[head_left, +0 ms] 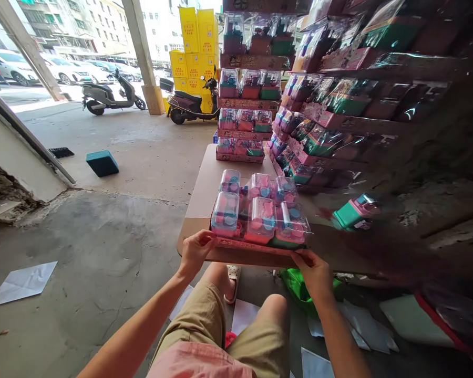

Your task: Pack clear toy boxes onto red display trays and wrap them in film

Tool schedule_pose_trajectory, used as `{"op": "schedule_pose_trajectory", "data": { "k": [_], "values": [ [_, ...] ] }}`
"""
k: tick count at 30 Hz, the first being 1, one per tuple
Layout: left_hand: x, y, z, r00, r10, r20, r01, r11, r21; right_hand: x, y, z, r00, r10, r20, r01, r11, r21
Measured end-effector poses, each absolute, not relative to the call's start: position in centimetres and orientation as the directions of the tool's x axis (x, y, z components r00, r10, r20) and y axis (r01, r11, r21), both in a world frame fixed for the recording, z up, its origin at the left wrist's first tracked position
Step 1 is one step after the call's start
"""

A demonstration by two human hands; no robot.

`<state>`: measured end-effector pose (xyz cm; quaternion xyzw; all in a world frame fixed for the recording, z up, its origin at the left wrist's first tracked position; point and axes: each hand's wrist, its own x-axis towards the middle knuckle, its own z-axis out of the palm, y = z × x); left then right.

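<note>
Pink tray on the table
Left hand and right hand pinch its near corners — clear boxes stand inside.

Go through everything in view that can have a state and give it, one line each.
Left hand, pinched at the tray's near left corner
Right hand, fingertips at its near right corner
Tray, on the table, loaded
Boxes in it, clear covers on
Stacked trays, filled
Green box, outside the tray
Two scooters, parked upright
Yellow cartons, stacked
Paper sheets, lying on the floor
</note>
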<state>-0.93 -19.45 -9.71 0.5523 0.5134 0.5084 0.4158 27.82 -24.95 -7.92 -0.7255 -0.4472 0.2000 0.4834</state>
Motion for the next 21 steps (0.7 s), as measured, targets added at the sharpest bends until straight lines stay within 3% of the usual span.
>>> {"op": "schedule_pose_trajectory", "data": {
  "k": [9,21],
  "values": [
    [-0.8,-20.0,-10.4,-0.104,0.966,0.237,0.317,-0.194,0.928,27.7,-24.9,-9.1,0.44,0.772,0.458,0.744,-0.028,-0.668],
    [-0.5,-20.2,-9.7,-0.137,0.962,0.236,0.389,-0.166,0.906,28.7,-24.8,-9.9,0.354,0.781,0.515,0.783,0.053,-0.619]
  ]
}}
